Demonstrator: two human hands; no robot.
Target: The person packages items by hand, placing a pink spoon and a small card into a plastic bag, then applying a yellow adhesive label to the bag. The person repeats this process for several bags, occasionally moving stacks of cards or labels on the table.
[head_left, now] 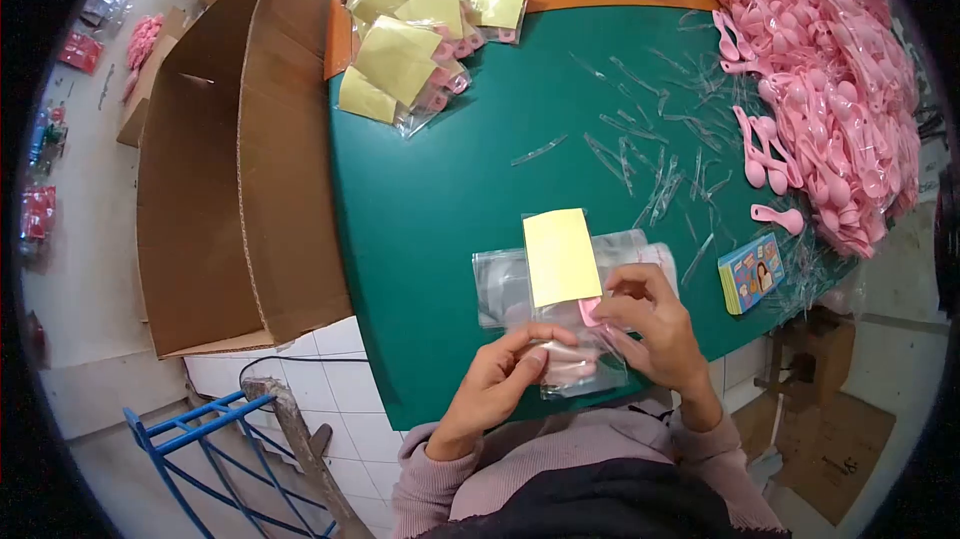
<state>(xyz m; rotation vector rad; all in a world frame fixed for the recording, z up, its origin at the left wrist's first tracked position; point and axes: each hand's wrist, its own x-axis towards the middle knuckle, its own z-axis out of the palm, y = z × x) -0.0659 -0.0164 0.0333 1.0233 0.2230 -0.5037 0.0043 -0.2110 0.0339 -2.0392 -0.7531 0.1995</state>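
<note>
My left hand [508, 374] grips the lower part of a clear plastic bag [585, 379], with some fingers showing through the film. A yellow card [562, 259] sits in the upper part of that bag. Just below the card, the end of a pink spoon [590, 312] shows, and the fingertips of my right hand [655, 329] pinch at it. How much of the spoon lies inside the bag is hidden by my fingers. Under the card, a stack of flat clear bags [500, 289] rests on the green table.
Filled bags with yellow cards [400, 54] lie at the back left. A large heap of pink spoons [830, 109] covers the right side, near a stack of printed cards [750, 274]. Clear plastic strips [655, 179] are scattered on the green table [430, 209]. An open cardboard box [295, 159] stands left.
</note>
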